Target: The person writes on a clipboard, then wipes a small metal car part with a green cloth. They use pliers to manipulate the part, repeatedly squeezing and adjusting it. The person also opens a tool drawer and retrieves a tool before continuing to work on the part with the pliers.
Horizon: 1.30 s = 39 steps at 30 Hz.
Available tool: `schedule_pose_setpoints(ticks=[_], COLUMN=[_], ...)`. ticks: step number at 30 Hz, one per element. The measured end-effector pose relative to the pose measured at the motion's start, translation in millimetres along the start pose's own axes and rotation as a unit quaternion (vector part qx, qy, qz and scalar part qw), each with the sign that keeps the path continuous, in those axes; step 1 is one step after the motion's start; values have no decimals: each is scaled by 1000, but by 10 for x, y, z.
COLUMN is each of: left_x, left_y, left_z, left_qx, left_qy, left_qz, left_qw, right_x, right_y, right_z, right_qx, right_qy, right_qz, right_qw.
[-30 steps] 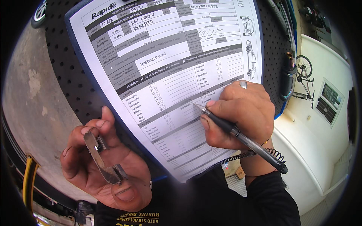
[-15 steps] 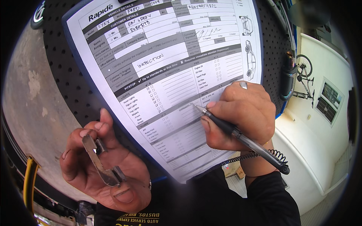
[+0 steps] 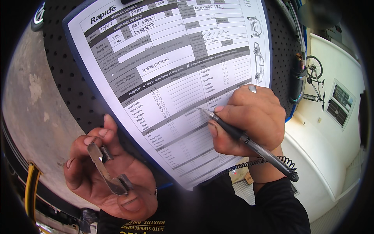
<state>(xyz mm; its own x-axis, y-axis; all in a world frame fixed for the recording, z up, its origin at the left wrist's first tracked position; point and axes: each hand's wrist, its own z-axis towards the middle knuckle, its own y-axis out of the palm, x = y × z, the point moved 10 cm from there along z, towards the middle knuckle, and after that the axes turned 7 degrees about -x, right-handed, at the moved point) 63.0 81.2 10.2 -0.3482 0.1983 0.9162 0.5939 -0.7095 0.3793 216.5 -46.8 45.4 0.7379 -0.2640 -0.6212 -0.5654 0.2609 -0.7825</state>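
Observation:
A printed checklist form (image 3: pixel 171 74) with handwriting in its upper boxes and small tick boxes lies on a blue-edged clipboard (image 3: pixel 74 46). My right hand (image 3: pixel 257 113) rests on the form's right side, fingers closed around a pen (image 3: pixel 253 145) with a black grip. The pen's tip is at the paper, near the middle of the sheet. At the lower left my left hand (image 3: pixel 138 177) faces palm up beside the clipboard. Its thumb and fingers pinch a small bent metal bracket (image 3: pixel 102 167) with folded tabs at both ends.
A black coiled cord (image 3: pixel 255 162) runs by my right wrist to the pen's back end. Under the clipboard is a dark perforated surface (image 3: pixel 66 93). A yellow post (image 3: pixel 32 187) stands at the lower left, beside concrete floor (image 3: pixel 29 97). A bicycle (image 3: pixel 314 74) is off to the right.
My left hand and the bracket have shifted slightly right and down. The pen and my right hand stay almost where they were, with the tip at the same area of the form.

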Motion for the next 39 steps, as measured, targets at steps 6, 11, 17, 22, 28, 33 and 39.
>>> schedule_pose_setpoints(ticks=[6,11,17,22,28,33,39], left_x=[-7,-4,-3,-14,-15,-16,-23], left_y=[-3,5,11,10,13,9,1], left_z=[0,-1,24,21,32,22,45], left_qx=[-2,0,-24,-19,-18,-15,-20], left_qy=[3,1,2,-7,-6,-3,-3], left_qz=[-5,8,-4,18,22,35,28], left_qw=[1000,1000,1000,1000,1000,999,999], right_x=[-16,0,0,12,14,22,36], right_y=[18,17,10,-9,-12,-19,-19], right_z=[3,-13,4,33,52,63,78], right_qx=[15,8,13,6,2,3,2], right_qy=[-16,-13,-14,-5,-2,-3,0], right_qz=[-15,-9,-3,8,5,6,12], right_qw=[1000,1000,1000,1000,1000,1000,1000])
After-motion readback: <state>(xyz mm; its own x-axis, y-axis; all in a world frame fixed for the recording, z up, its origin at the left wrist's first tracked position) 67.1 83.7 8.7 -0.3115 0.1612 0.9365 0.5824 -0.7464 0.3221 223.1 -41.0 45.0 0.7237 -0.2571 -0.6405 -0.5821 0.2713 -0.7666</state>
